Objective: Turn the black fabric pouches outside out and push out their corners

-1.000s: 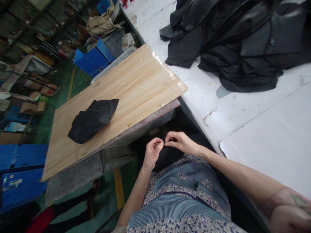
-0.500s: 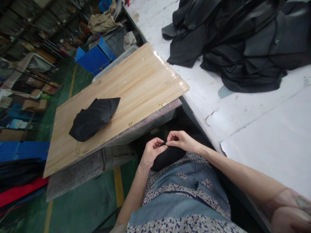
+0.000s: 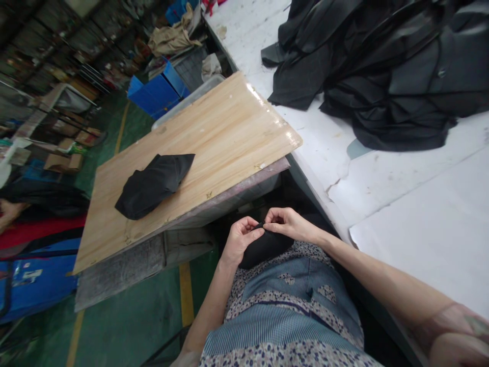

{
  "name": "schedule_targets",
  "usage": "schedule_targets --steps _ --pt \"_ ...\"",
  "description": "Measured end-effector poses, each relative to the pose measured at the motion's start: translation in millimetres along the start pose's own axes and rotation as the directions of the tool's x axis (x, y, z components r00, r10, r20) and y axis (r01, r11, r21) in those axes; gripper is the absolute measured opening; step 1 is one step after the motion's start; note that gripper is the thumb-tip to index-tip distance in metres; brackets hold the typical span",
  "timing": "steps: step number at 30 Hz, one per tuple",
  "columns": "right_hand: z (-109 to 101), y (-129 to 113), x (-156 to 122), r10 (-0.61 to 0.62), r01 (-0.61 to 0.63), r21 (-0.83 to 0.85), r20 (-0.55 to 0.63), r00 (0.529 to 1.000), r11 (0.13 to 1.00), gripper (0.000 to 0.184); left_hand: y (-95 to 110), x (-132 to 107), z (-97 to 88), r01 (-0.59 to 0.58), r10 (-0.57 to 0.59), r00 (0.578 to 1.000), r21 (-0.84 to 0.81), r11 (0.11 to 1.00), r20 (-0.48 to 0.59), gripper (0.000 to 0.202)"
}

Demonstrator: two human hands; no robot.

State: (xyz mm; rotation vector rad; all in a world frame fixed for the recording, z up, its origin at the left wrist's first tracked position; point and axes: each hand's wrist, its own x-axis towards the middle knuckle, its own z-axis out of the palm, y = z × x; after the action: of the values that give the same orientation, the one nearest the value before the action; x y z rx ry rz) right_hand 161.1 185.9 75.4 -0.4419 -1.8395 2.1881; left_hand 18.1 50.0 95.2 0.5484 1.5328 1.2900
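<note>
My left hand (image 3: 239,238) and my right hand (image 3: 287,224) meet in front of my lap, both pinched on the top edge of a small black fabric piece (image 3: 263,246) that rests against my patterned clothing. The fingertips of the two hands nearly touch. A folded black fabric piece (image 3: 153,184) lies on the wooden board (image 3: 221,132) to the left, apart from both hands.
A pile of black garments (image 3: 385,66) covers the far part of the white table (image 3: 401,204) on the right. Blue bins (image 3: 160,92) and cardboard boxes stand on the green floor at the left. Red and dark cloth lies at the far left edge.
My hands have stayed pinched together on the black piece, shifting only slightly. The view has drifted a little, and red and dark cloth at the far left has moved.
</note>
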Motion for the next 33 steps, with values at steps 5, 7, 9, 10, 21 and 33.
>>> schedule_targets --steps 5,7,9,10,21,33 --pt "0 -2 -1 -0.021 0.021 -0.001 0.014 1.000 1.000 0.036 1 1 0.0 0.031 -0.031 0.999 -0.034 0.999 -0.018 0.034" --pt "0 -3 -3 -0.029 0.030 -0.022 0.016 0.999 0.999 0.032 2 3 0.5 0.060 -0.061 0.998 -0.024 0.998 -0.012 0.036" --pt "1 -3 -4 -0.035 0.035 -0.061 0.003 0.999 0.998 0.028 3 4 1.8 0.093 -0.093 0.996 -0.001 0.996 0.013 0.038" --pt "2 -3 -5 -0.037 0.036 -0.081 -0.007 0.999 0.996 0.027 4 4 2.6 0.102 -0.102 0.995 0.006 0.995 0.023 0.040" --pt "-5 30 10 -0.044 0.046 0.048 -0.037 0.998 0.998 0.032 7 6 3.1 -0.030 0.029 0.999 -0.015 0.999 -0.034 0.045" --pt "-8 32 11 -0.313 0.232 -0.387 -0.160 0.936 0.892 0.021 12 4 -2.7 -0.190 0.184 0.978 -0.060 0.980 -0.096 0.042"
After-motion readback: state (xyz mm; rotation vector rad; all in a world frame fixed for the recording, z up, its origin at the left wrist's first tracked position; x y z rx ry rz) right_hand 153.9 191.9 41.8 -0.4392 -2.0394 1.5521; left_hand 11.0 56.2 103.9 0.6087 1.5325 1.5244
